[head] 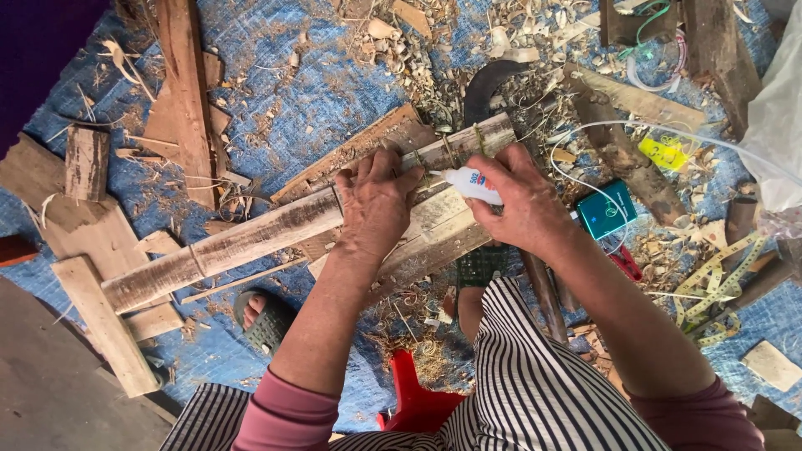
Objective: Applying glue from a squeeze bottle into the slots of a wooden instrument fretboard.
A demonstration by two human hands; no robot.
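The right hand (525, 205) holds a small white plastic glue bottle (472, 184) with a pointed tip. Its fingers are wrapped tight around the bottle. What is inside the bottle cannot be seen. The tip points left, toward the left hand (376, 200), and sits just over a long grey-brown wooden plank (251, 238).

The plank lies slanted across a blue woven mat (317, 100) on the floor, from low on the left up to the right. It looks old and worn, with pale streaks and rough edges. Thin strips of what may be yellow cord cross its upper end. The left hand lies flat on the plank and presses down, with its fingers close together and bent over the far edge.

Curly wood shavings (418, 50) and short wood scraps (88, 163) lie all over the mat. A teal box (606, 209) sits near the right hand, and a yellow tape measure (718, 284) lies further right. One foot in a green sandal (266, 321) rests below the plank.
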